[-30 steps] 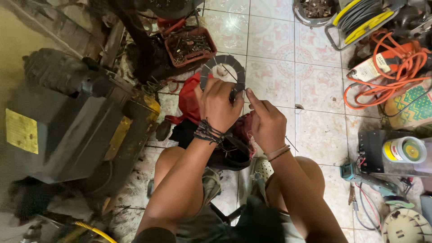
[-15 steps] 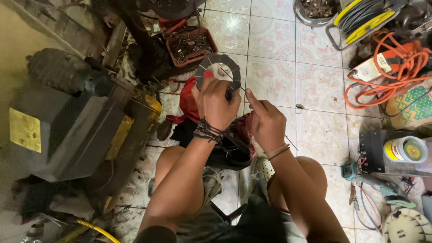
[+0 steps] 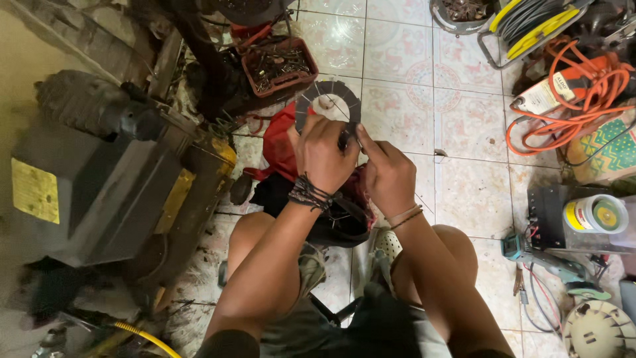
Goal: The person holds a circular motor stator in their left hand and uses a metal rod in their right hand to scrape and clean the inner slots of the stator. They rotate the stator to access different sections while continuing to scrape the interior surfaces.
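the left hand (image 3: 324, 156) is clamped on the lower edge of a dark slotted ring (image 3: 329, 105), a flat grey disc with a round hole and radial slots, held up over the tiled floor (image 3: 397, 113) in front of the person's knees. the right hand (image 3: 389, 176) sits just beside the left, fingers pinched together at the ring's lower right rim; what they pinch cannot be told. behind the ring: 1 red tray of small metal parts (image 3: 278, 66); to the right, an orange cable (image 3: 570, 99).
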